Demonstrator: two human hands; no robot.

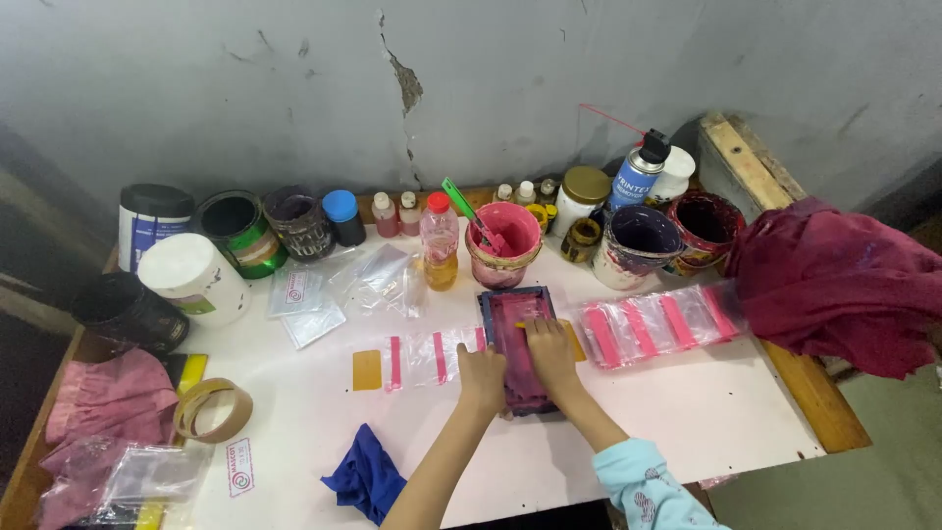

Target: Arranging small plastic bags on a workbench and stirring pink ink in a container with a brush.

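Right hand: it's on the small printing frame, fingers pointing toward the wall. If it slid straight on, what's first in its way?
Probably the pink ink tub just beyond the frame; the right hand points roughly at it, though depth is unclear.

Open worktop in front, crowded behind

Bare worktop (687,412) lies right of the hands; paint tubs (505,245) and bottles (packed close) wall the back, a blue cloth (365,473) sits front-left.

Clear pouches with pink strips (655,326) lie right of centre. Empty clear bags (339,290) lie left. A blue-labelled spray can (638,169) stands at the wall.
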